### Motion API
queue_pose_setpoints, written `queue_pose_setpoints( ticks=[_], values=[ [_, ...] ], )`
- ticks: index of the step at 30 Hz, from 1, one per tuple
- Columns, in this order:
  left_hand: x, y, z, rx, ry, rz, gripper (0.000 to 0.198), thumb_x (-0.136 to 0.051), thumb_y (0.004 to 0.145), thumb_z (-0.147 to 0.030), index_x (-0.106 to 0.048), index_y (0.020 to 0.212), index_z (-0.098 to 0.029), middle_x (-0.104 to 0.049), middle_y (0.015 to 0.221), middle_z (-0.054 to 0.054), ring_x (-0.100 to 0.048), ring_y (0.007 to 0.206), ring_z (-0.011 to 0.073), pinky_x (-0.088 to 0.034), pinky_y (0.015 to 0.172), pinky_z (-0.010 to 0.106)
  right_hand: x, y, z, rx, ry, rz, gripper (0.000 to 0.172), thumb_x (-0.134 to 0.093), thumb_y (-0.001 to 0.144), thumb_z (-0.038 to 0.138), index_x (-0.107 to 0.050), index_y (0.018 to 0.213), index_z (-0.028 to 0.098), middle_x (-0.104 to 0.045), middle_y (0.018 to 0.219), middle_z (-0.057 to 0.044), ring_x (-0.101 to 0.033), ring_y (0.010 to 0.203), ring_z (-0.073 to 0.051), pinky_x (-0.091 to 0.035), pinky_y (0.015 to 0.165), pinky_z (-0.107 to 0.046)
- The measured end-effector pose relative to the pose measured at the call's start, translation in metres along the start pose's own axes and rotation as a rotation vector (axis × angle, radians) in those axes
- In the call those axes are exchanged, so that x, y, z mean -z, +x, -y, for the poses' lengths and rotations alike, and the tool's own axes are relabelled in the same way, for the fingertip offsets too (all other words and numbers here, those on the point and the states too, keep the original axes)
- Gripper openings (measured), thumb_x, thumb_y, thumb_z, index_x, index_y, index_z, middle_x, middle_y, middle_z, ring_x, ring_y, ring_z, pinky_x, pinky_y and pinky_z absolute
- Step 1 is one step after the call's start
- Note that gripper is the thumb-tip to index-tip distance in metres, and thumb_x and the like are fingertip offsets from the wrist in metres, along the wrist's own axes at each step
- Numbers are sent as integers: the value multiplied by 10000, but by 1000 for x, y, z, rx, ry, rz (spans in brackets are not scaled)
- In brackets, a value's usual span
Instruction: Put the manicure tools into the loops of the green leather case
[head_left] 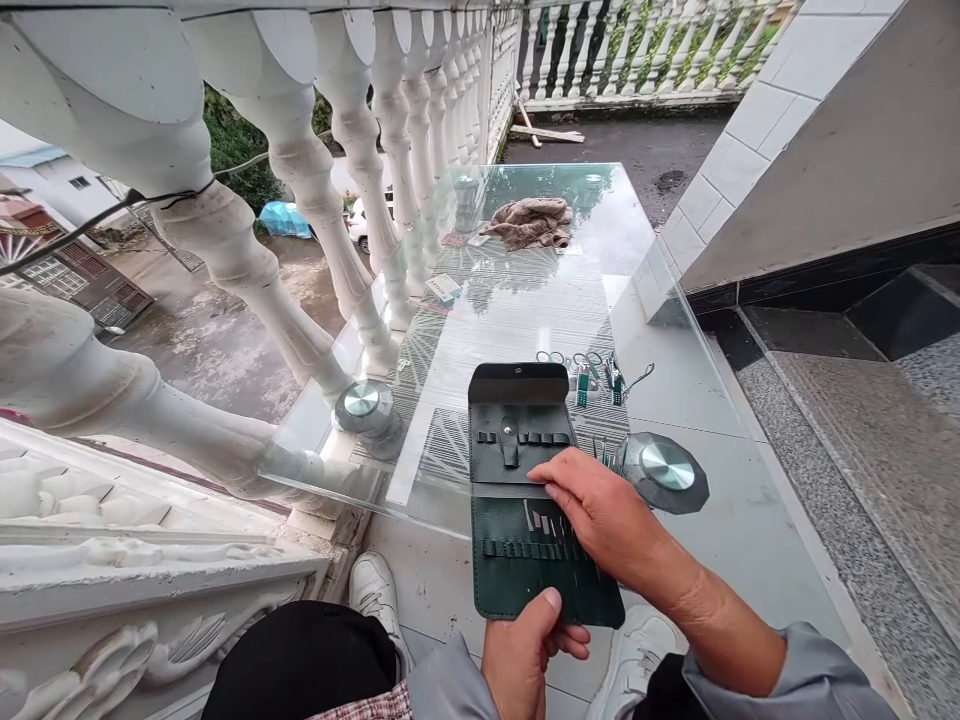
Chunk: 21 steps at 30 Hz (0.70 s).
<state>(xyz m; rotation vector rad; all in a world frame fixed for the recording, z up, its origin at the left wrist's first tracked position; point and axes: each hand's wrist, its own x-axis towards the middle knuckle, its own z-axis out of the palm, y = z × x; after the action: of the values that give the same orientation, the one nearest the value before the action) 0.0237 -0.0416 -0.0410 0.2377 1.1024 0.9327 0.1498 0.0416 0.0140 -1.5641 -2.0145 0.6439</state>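
Observation:
A dark green manicure case (499,590) lies unfolded over the near edge of the glass table. My left hand (525,645) grips its bottom edge, thumb on top and fingers underneath. Over the case's right side, my right hand (600,505) is closed with its fingertips together; whatever they pinch is hidden. Several slim metal tools (546,522) sit in the lower row of loops, partly covered by that hand. The upper loops and centre snap tab (509,445) hold nothing visible. Beyond the case lie small scissors (589,360) and nail clippers (582,386).
The glass tabletop (652,380) has round metal-capped supports (667,467). A crumpled brown cloth (531,222) and a small box (443,288) rest farther back. A white balustrade (300,170) runs along the left; stone steps (847,390) stand at right.

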Motion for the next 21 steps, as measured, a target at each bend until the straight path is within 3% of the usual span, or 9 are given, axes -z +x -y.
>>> queue_pose_setpoints(
  ticks=[7, 21],
  values=[
    [4, 3, 5, -33, 46, 38, 560, -785, 577, -379, -617, 1034, -103, -631, 738, 40, -580, 560, 149, -449, 538, 271, -7, -3, 5, 37, -153, 101, 296, -378, 860, 53, -634, 876, 202, -535, 831, -42, -473, 794, -162, -433, 680, -288],
    [6, 3, 4, -20, 8, 44, 456, -780, 603, -410, -601, 889, -103, -629, 699, 36, -594, 570, 164, -466, 548, 284, -8, -5, 3, 71, -136, 66, 306, -372, 844, 16, -620, 788, 187, -548, 824, -37, -455, 775, -148, -409, 677, -276]
  ],
)
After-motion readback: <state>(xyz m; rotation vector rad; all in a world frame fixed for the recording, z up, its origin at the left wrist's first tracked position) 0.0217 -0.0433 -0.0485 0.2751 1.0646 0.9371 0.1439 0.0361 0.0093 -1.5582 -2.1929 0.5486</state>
